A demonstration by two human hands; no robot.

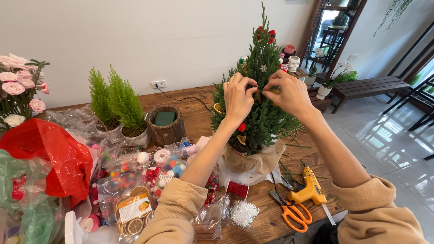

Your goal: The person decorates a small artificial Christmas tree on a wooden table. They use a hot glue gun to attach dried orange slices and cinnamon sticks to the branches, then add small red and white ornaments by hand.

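A small green conifer (264, 63) stands in a pot wrapped in brown burlap (262, 159) on the wooden table (199, 119). It carries red bows, a white snowflake, red balls and dried orange slices. My left hand (237, 97) and my right hand (289, 92) are raised to the middle of the tree, fingertips pinched together among the branches. Something small sits between the fingers; what it is cannot be told. Both sleeves are tan.
Orange scissors (291, 212) and a yellow glue gun (309, 190) lie at the front right. Bags of pompoms and dried orange slices (135, 208) crowd the front left. Two small conifers (115, 101), a bark pot (166, 124), a red bag (49, 158) and pink roses (18, 86) stand left.
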